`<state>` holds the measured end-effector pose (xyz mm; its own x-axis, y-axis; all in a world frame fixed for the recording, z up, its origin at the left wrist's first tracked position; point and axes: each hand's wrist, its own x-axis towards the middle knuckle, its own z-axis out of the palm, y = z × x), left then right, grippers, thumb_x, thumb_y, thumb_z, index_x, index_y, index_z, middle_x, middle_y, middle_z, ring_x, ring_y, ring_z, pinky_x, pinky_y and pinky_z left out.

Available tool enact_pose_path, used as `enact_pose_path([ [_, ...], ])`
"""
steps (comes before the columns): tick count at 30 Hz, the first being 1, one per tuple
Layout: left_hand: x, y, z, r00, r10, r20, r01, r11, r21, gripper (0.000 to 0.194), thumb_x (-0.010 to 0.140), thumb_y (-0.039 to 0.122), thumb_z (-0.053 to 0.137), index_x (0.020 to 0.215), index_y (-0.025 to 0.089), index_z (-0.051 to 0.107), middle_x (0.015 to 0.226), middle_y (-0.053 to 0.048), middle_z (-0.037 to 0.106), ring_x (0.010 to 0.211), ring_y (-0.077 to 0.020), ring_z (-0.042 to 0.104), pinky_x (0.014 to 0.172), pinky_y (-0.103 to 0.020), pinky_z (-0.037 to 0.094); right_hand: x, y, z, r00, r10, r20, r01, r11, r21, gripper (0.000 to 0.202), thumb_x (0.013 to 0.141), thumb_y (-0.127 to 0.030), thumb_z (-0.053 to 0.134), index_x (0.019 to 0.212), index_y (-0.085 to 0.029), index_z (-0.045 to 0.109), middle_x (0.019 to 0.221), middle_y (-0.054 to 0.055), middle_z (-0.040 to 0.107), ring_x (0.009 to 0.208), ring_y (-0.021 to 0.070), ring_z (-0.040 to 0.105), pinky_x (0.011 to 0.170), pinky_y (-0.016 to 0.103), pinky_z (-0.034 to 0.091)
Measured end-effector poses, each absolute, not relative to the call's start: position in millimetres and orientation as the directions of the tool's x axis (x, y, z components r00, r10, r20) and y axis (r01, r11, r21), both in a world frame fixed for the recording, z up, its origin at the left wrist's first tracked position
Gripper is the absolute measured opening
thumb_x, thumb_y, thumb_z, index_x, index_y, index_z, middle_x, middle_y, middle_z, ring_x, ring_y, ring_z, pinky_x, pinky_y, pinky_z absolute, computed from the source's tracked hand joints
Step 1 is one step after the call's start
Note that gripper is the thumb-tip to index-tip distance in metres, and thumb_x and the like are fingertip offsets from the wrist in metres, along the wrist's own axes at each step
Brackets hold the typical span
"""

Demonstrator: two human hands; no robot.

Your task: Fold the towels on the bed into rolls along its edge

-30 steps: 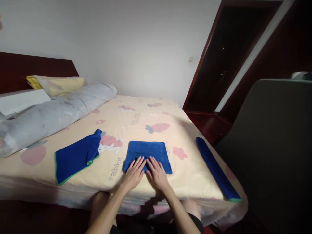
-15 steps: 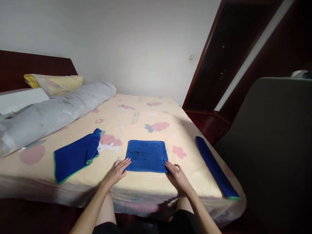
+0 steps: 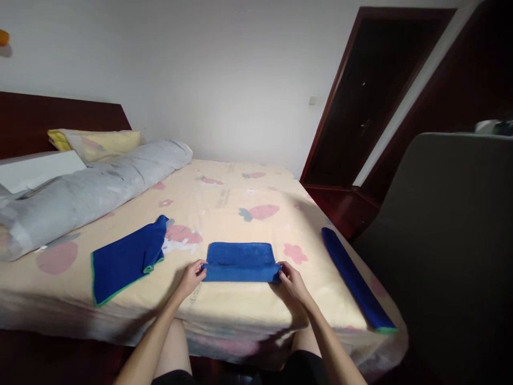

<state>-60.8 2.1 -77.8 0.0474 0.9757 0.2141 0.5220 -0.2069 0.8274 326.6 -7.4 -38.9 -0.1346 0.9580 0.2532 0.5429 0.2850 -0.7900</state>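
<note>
A blue towel [image 3: 240,254] lies on the bed in front of me, its near edge lifted and folded part way over toward the far side. My left hand [image 3: 193,278] pinches the left end of that raised edge between thumb and fingers. At the opposite end, my right hand [image 3: 291,279] pinches the right corner. To the left rests a second blue cloth [image 3: 122,259] with green trim, spread out and bunched at its right end. A third blue cloth [image 3: 355,278], folded into a long narrow strip, lies along the bed's right side.
The bed [image 3: 224,214] has a cream sheet with pink prints. A grey rolled quilt [image 3: 108,176], a yellow pillow [image 3: 108,143] and a white flat box [image 3: 44,168] are at the left. A dark grey panel [image 3: 441,240] stands close on the right.
Both hands went from lying flat on the towel's near corners to pinching its near edge. That edge has been lifted and turned over, away from me. The view tilted up slightly.
</note>
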Motion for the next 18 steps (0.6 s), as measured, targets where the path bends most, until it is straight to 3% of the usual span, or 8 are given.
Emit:
enact_pose_path([
  [3, -50.1, 9.5, -80.1, -0.044, 0.97, 0.241, 0.666, -0.151, 0.731, 0.034, 0.081, 0.023, 0.047, 0.11, 0.016, 0.064, 0.073, 0.0, 0.063, 0.066, -0.0144, 0.06, 0.062, -0.024, 0.048, 322.2, 3.2, -48.5, -0.095, 0.963, 0.25, 0.673, 0.248, -0.697, 0.036, 0.088, -0.031, 0.039, 0.114, -0.016, 0.059, 0.079, 0.005, 0.069, 0.069, 0.0187, 0.064, 0.066, 0.029, 0.051],
  [6, -40.6, 10.3, -79.9, -0.099, 0.951, 0.294, 0.774, -0.112, 0.623, 0.036, 0.083, 0.018, 0.047, 0.116, 0.016, 0.062, 0.096, -0.009, 0.068, 0.09, -0.0209, 0.065, 0.083, -0.033, 0.051, 318.5, 9.4, -55.9, -0.037, 0.96, 0.279, 0.836, 0.183, -0.518, 0.033, 0.086, -0.023, 0.042, 0.11, -0.017, 0.063, 0.085, 0.008, 0.069, 0.078, 0.0206, 0.065, 0.073, 0.03, 0.051],
  [10, -20.7, -0.2, -71.3, -0.085, 0.901, 0.425, 0.921, -0.092, 0.378, 0.048, 0.086, 0.012, 0.042, 0.132, 0.017, 0.055, 0.13, -0.016, 0.06, 0.121, -0.0286, 0.055, 0.101, -0.044, 0.043, 300.5, 5.2, -58.0, 0.054, 0.922, 0.384, 0.897, 0.125, -0.425, 0.035, 0.088, -0.019, 0.04, 0.11, -0.013, 0.066, 0.104, 0.018, 0.066, 0.098, 0.0276, 0.062, 0.088, 0.041, 0.048],
  [12, -2.6, -7.9, -65.4, 0.068, 0.88, 0.471, 0.929, -0.228, 0.292, 0.056, 0.088, 0.01, 0.037, 0.143, 0.017, 0.045, 0.146, -0.013, 0.047, 0.135, -0.0262, 0.043, 0.11, -0.043, 0.037, 281.2, -2.1, -57.5, -0.058, 0.882, 0.468, 0.898, 0.251, -0.362, 0.04, 0.093, -0.02, 0.036, 0.122, -0.013, 0.062, 0.12, 0.018, 0.063, 0.111, 0.0277, 0.059, 0.096, 0.043, 0.045],
  [14, 19.2, -15.0, -62.3, 0.307, 0.831, 0.464, 0.877, -0.436, 0.2, 0.06, 0.09, 0.011, 0.034, 0.149, 0.018, 0.036, 0.156, -0.008, 0.036, 0.144, -0.0223, 0.03, 0.116, -0.041, 0.029, 257.8, -11.0, -57.7, -0.279, 0.828, 0.486, 0.852, 0.447, -0.272, 0.046, 0.095, -0.02, 0.034, 0.137, -0.015, 0.052, 0.139, 0.015, 0.054, 0.129, 0.0258, 0.049, 0.105, 0.044, 0.04],
  [16, 38.6, -20.1, -64.2, 0.464, 0.782, 0.417, 0.817, -0.559, 0.139, 0.061, 0.092, 0.015, 0.034, 0.153, 0.017, 0.027, 0.159, -0.007, 0.029, 0.148, -0.0207, 0.023, 0.119, -0.042, 0.024, 236.4, -18.9, -59.2, -0.462, 0.783, 0.415, 0.788, 0.578, -0.213, 0.054, 0.095, -0.02, 0.035, 0.148, -0.015, 0.038, 0.151, 0.013, 0.041, 0.141, 0.0239, 0.035, 0.112, 0.044, 0.034],
  [18, 49.3, -23.1, -70.3, 0.489, 0.791, 0.369, 0.817, -0.563, 0.125, 0.062, 0.094, 0.021, 0.035, 0.155, 0.014, 0.022, 0.159, -0.01, 0.029, 0.147, -0.0215, 0.024, 0.119, -0.044, 0.024, 223.3, -24.1, -62.1, -0.527, 0.777, 0.345, 0.772, 0.608, -0.188, 0.059, 0.093, -0.021, 0.037, 0.152, -0.013, 0.031, 0.155, 0.012, 0.034, 0.145, 0.0238, 0.028, 0.114, 0.046, 0.031],
])
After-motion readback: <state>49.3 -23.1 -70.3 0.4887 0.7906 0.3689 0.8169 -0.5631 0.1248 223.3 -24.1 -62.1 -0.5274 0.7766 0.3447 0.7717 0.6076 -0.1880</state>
